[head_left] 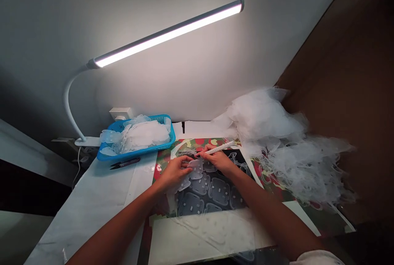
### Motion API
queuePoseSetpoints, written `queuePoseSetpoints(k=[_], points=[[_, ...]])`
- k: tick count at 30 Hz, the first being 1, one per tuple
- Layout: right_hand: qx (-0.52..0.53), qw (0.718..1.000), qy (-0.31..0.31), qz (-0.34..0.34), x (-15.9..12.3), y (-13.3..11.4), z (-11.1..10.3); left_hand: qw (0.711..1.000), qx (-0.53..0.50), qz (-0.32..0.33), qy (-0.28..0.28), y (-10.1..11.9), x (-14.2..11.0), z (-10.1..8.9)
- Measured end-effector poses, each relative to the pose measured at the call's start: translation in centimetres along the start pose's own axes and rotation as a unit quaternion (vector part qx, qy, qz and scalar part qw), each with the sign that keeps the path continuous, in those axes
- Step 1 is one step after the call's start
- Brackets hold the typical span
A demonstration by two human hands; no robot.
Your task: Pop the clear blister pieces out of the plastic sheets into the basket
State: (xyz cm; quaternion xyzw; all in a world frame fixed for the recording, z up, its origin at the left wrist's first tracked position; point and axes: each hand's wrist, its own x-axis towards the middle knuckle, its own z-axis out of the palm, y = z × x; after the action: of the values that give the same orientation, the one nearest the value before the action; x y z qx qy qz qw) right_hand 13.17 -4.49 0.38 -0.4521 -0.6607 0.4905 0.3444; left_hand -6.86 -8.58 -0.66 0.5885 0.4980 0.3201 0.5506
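Fingers, right: right-hand fingers (213, 155) curl closed around a slim white pen-shaped tool (217, 148), its narrow tip angled toward the left hand.
Fingers, left: left-hand fingers (184, 162) lie close together, their tips on a translucent rounded-square piece (196, 169); whether they pinch it, I cannot tell.
Piece's place: it sits between both hands, over a glossy black sheet (238, 179) that carries rows of similar cloudy rounded squares (200, 185), each with small white rectangular marks.
In the way: a clear, scuffed plastic sheet (203, 232) lies over the near part of the black sheet, and both forearms cross above it.
Under the work: a red-and-green printed mat (184, 145) rests on a pale, veined desk (92, 199).
Left side: a blue plastic basket (166, 135) with a latticed rim holds a pile of cloudy cut pieces (144, 133); black-handled snips (124, 163) lie just beside it.
Right side: a large, wispy heap of translucent film scraps (264, 117) slumps against brown cardboard (338, 92).
Behind: a white gooseneck LED bar lamp (168, 33) glows above a white wall socket (120, 113).
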Motion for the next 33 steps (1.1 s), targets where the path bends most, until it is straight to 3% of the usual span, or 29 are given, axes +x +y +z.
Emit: queuePoseSetpoints(k=[4,7,10,13,16,19,22,28,33], points=[[-0.142,0.98,0.136,-0.039,1.8,1.8,-1.0,0.997,0.027,0.063,0.028,1.0,-1.4,0.1],[-0.148,0.975,0.161,-0.047,2.6,3.0,-2.0,0.994,0.005,0.096,0.057,2.6,-2.8,-1.1],[-0.114,0.982,0.137,-0.067,2.3,3.3,-2.6,0.988,-0.005,0.083,0.132,4.4,-3.5,-4.1],[-0.089,0.984,0.132,-0.074,0.9,2.9,-2.8,0.976,-0.011,0.067,0.207,6.1,-2.8,-8.5],[-0.083,0.986,0.133,-0.065,-0.5,2.5,-3.1,0.975,-0.004,0.053,0.214,7.1,-1.3,-12.4],[-0.083,0.985,0.139,-0.06,-1.7,2.4,-3.5,0.981,0.0,0.034,0.191,7.6,-0.1,-14.1],[-0.072,0.984,0.152,-0.058,-2.4,2.6,-3.8,0.988,-0.017,0.042,0.145,7.8,0.0,-13.3],[-0.076,0.98,0.174,-0.055,-2.6,3.5,-4.0,0.994,-0.057,0.072,0.054,8.4,-2.0,-8.8],[-0.06,0.982,0.172,-0.055,-2.7,4.0,-4.0,0.995,-0.058,0.077,0.006,9.1,-3.2,-6.6]])
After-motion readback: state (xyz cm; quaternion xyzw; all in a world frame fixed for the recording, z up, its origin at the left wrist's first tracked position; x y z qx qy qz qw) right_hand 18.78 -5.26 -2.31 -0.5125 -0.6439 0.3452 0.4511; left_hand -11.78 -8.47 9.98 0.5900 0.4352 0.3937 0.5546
